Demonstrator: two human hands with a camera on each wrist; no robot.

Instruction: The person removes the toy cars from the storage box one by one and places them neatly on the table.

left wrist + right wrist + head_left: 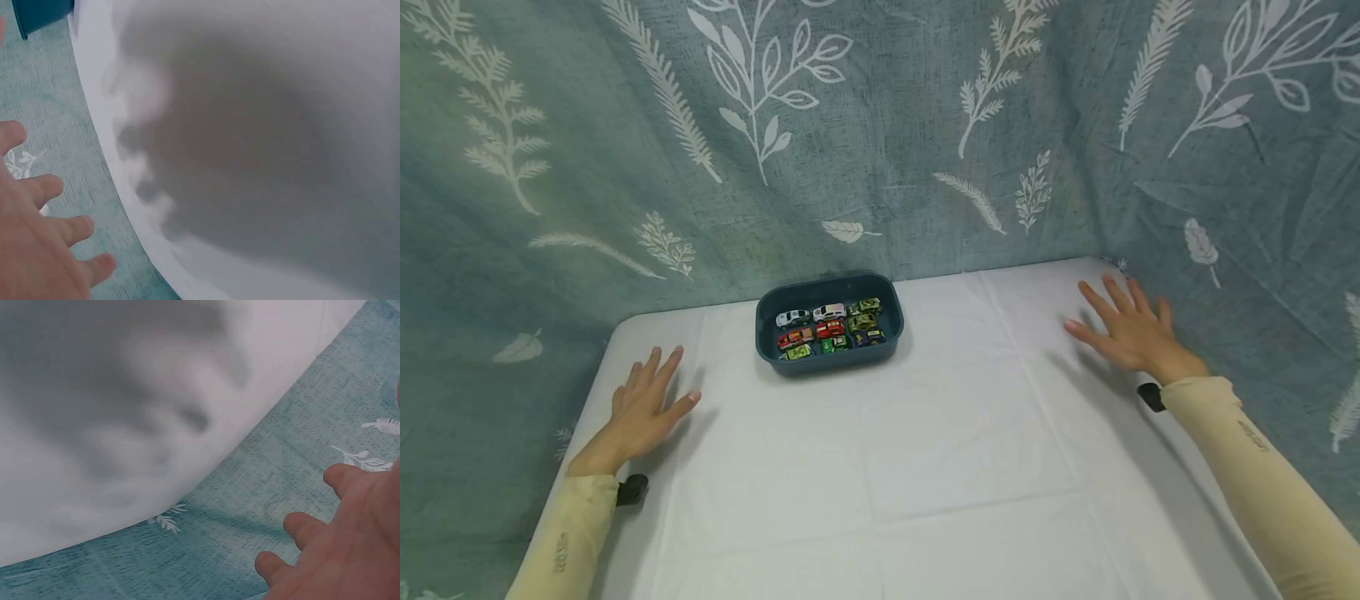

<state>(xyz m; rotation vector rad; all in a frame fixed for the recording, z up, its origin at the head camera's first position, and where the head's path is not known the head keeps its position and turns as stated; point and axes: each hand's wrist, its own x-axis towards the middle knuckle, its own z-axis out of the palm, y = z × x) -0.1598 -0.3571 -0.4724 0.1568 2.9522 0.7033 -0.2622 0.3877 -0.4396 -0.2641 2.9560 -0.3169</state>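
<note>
My left hand (638, 417) hovers over the left side of the white table with its fingers spread, holding nothing. On the far right, my right hand (1138, 333) is likewise raised with fingers apart and nothing in it. Between them, at the back edge, stands a dark blue plastic bin (827, 365). Several toy cars lie in it in rows, among them a white car (830, 312), a red car (831, 329) and a green car (835, 343). Both hands are well apart from the bin. A corner of the bin (44, 15) also shows in the left wrist view.
A white cloth (880, 467) with fold creases covers the table, whose corners are rounded. Behind and beside it hangs a green-blue curtain (880, 167) with white leaf prints. A small black device (632, 489) sits at the left wrist, another black device (1151, 397) at the right.
</note>
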